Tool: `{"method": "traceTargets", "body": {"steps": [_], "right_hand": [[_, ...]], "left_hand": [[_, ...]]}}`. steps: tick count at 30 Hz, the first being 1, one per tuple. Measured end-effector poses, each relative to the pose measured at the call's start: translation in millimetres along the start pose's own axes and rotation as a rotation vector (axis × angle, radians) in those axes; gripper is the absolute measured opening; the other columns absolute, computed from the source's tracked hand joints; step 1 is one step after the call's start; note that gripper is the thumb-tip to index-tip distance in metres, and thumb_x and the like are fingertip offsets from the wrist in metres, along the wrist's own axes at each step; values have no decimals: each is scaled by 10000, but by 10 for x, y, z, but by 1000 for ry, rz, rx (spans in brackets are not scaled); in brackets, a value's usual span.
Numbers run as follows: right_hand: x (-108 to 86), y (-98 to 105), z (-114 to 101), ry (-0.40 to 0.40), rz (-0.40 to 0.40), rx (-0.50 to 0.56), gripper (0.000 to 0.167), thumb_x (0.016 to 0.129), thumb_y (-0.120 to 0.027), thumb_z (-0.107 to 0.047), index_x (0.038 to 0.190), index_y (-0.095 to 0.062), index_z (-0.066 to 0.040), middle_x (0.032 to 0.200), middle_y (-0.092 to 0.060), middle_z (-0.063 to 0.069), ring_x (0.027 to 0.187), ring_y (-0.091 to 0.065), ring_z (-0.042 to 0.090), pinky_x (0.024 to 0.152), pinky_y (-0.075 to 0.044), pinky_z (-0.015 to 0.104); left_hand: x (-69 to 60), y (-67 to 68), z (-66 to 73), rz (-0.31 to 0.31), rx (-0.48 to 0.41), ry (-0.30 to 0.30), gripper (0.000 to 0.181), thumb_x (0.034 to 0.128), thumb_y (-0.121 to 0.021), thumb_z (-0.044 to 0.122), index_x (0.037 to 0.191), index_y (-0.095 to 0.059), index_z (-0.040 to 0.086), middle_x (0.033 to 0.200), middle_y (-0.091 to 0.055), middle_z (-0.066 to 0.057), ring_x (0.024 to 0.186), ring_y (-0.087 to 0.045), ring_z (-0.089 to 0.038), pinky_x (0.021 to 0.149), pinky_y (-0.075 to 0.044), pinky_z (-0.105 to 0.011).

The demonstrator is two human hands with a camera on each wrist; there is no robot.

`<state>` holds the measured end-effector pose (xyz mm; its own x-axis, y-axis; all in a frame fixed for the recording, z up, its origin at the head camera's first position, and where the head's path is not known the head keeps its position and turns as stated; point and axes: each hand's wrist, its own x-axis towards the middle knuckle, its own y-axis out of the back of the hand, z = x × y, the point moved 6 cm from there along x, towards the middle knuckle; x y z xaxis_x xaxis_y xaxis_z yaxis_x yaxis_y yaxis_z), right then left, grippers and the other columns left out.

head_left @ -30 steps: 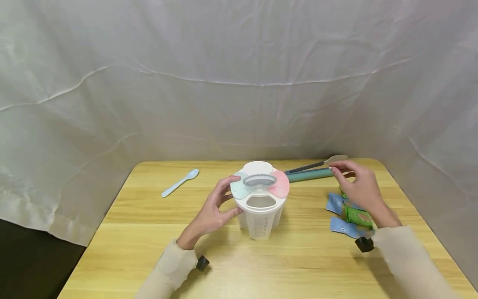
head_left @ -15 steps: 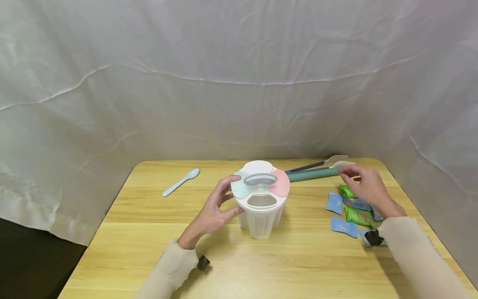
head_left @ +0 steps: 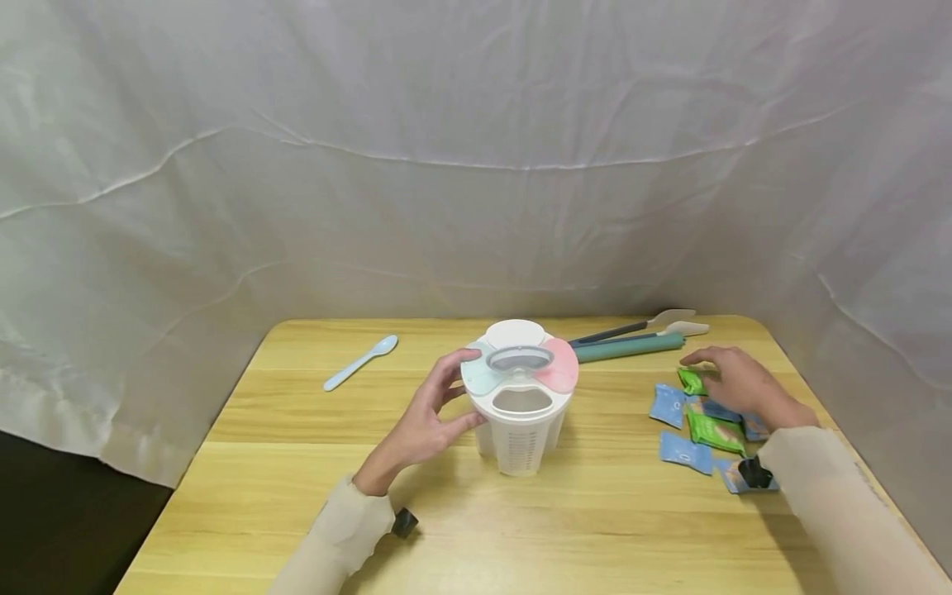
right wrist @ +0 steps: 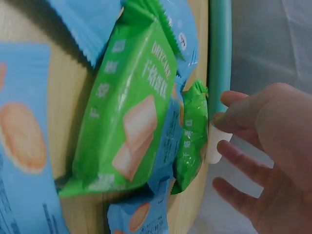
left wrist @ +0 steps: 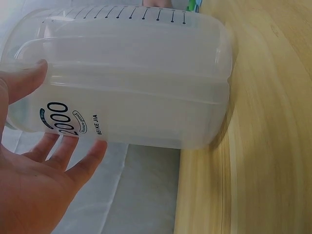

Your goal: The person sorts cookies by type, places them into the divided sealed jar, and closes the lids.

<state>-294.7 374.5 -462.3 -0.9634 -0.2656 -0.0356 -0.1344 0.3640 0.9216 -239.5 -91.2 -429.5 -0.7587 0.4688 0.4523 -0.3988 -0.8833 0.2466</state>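
Pale fabric (head_left: 521,223) hangs behind a wooden table (head_left: 521,545) where a person works with both hands; the left hand (head_left: 427,417) grips an upright tub (head_left: 518,453) near its top, thumb and fingers curled against the side; the right hand (head_left: 744,384), fingers apart and loosely bent, hovers over the packets to the tub's right, pinching nothing that shows; whether its fingertips touch the small green packet (head_left: 691,381) beneath them cannot be told.

Picking up a packet appears to be the step in hand; the small green one, at the far edge of the pile, looks the simplest to take, best pinched across its narrow sides and lifted straight up so that its neighbours do not drag along; a firm squeeze might crush the contents, so a light pinch seems wiser; the left hand does well to steady the tub without pressing its thin-looking wall.

Around the hands, the tub's lid (head_left: 518,382) shows pale blue, pink and white sections, with a hole facing the person; blue packets (head_left: 684,451) lie about a larger green packet (head_left: 714,432); farther back, a teal stick (head_left: 630,346) lies beside a dark-handled utensil (head_left: 611,333), near enough to the small packet that the fingers should stay low and clear of both; a blue spoon (head_left: 360,364) lies well apart, left of the tub.
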Motion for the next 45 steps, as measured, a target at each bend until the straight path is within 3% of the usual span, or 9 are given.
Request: {"method": "traceTargets", "body": {"steps": [2,4,7,8,14,21,30,36,45], "right_hand": [[2,-7,30,-1,-14,-2,426,1007,-570,33,1424,-655,50,1425,-638,382,668,-584,240,825,-529,486],[4,-18,63,-10,-28,1,436,1005,-582,36,1436,-642,59,1432,-636,379,868,-715,410,885,-589,579],[7,-39,106,-25,-49,5,430,1015,-614,23,1443,-632,68,1436,-632,377,1275,-617,619,999,-558,730],[5,-44,115,-33,-55,3,428,1021,-619,17,1445,-629,69,1434,-633,378,1304,-589,636,1023,-535,751],[-4,-47,149,-57,-69,-26,397,1036,-622,-16,1423,-646,71,1411,-633,394,1273,-592,643,982,-545,741],[15,-21,147,-52,-27,-21,403,1038,-635,-50,1425,-653,62,1400,-646,377,1176,-678,550,910,-598,669],[9,47,157,-81,108,43,383,1038,-702,-117,1399,-687,9,1319,-692,319,1168,-654,497,914,-553,674],[14,86,75,-38,211,73,437,1028,-746,-143,1410,-667,54,1252,-693,325,1114,-656,495,836,-560,619],[61,166,-184,46,318,124,397,976,-826,-140,1320,-710,20,1164,-754,231,1024,-701,389,760,-538,264]], "left_hand": [[0,-1,0,-2,0,-2,848,887,-804,-115,1610,-390,41,1664,-454,-187,1447,-563,-167,1209,-528,-427],[-1,0,4,-3,0,-4,846,888,-802,-115,1610,-389,40,1664,-453,-188,1448,-563,-168,1209,-529,-431],[-5,8,5,0,0,-5,840,890,-800,-114,1609,-394,42,1661,-456,-186,1445,-567,-171,1208,-529,-430],[-5,9,4,-1,-1,-6,838,893,-799,-113,1609,-394,43,1659,-458,-188,1444,-569,-171,1208,-530,-430],[2,5,-3,-3,-1,-3,840,894,-798,-112,1612,-392,46,1650,-468,-193,1444,-570,-168,1204,-534,-430],[5,6,-8,-3,7,-2,845,892,-802,-110,1612,-393,56,1650,-471,-186,1450,-568,-178,1204,-536,-437],[6,3,-21,1,5,3,840,896,-800,-109,1612,-390,49,1658,-458,-192,1446,-564,-168,1202,-537,-436],[7,-2,-32,-4,11,6,843,901,-803,-100,1616,-387,59,1667,-451,-185,1453,-564,-199,1203,-536,-434],[18,-6,-42,-2,17,19,845,902,-809,-90,1618,-392,79,1663,-460,-155,1455,-565,-233,1201,-539,-438]]}}
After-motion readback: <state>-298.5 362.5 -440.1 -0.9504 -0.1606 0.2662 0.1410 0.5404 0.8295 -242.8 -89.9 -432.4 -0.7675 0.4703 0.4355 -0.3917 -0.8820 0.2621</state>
